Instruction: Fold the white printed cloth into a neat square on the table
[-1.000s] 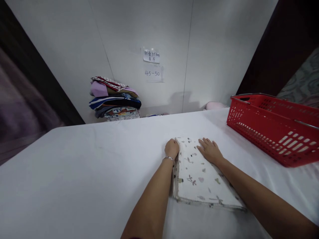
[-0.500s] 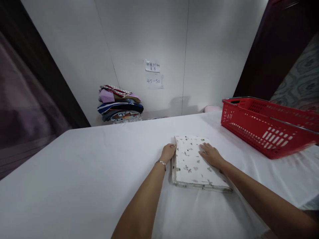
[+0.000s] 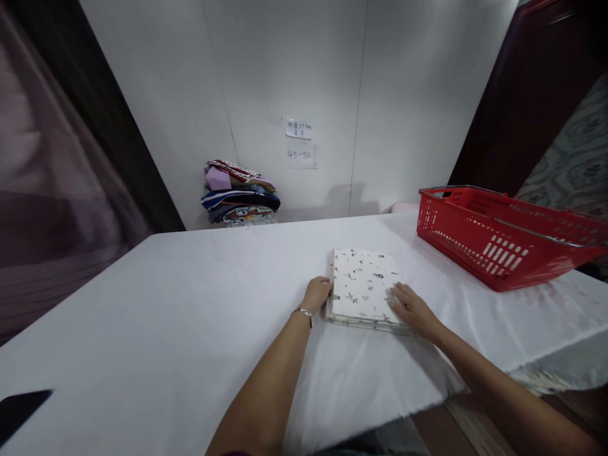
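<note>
- on the white-covered table point(image 3: 204, 310), toward its near edge and right of centre in view: folded cloth point(image 3: 363, 285), white with small scattered motifs, lying flat in a squarish, layered bundle.
- left arm reaches forward from the bottom of the view, slanting to the right; silver bracelet point(image 3: 304, 315) at the wrist.
- left hand point(image 3: 317, 293) low by the table, at the left edge of the cloth; fingers bent, tips against the layers. whether they pinch the edge or only press it, cannot tell.
- right arm comes in from the lower right corner, angled across to the left.
- right hand point(image 3: 413, 309) palm down at the near right part of the cloth; fingers loosely extended and a little parted, tips resting on the top face, not clenched.
- red basket point(image 3: 468, 239) on the table, right of the cloth and apart from it; slotted plastic walls, metal handles folded down along the rim. floor of it hidden by the near wall; contents cannot be told.
- beyond the far table edge, against the wall: stack of mixed fabrics point(image 3: 242, 197), piled unevenly.
</note>
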Available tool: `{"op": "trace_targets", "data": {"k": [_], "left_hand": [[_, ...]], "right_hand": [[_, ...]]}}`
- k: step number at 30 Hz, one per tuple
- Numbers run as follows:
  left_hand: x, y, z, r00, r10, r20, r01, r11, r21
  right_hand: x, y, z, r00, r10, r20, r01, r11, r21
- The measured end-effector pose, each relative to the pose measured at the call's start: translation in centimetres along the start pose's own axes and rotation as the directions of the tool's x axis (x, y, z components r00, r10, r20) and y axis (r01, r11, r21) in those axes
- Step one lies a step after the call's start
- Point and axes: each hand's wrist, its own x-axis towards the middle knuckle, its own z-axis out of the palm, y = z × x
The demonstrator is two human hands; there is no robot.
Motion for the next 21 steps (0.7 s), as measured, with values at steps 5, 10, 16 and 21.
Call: {"op": "trace_targets", "data": {"k": [5,10,16,21], "left_hand": [[-1.0,-0.2,-0.1,1.000,-0.020,0.006,0.020,1.000,-0.009],[-2.5,-0.6,-0.3,0.998,-0.048,0.045,0.050,0.998,-0.045],[-4.1,-0.7,-0.7,0.997,-0.039,0.069,0.045,0.995,-0.089],[-4.1,-0.6,-0.7,0.996,-0.044,0.076,0.052,0.992,-0.113]], "right_hand": [[0.3,-4.5,0.0,0.975,-0.220,0.029,0.221,0.975,-0.009],[0.6,-10.2,0.7,0.923,-0.385,-0.009,0.381,0.911,0.161],[1.0,-13.5,1.5,0.922,-0.386,0.028,0.370,0.900,0.232],[0.5,-13.4,2.7,0.933,-0.359,0.035,0.354,0.929,0.106]]}}
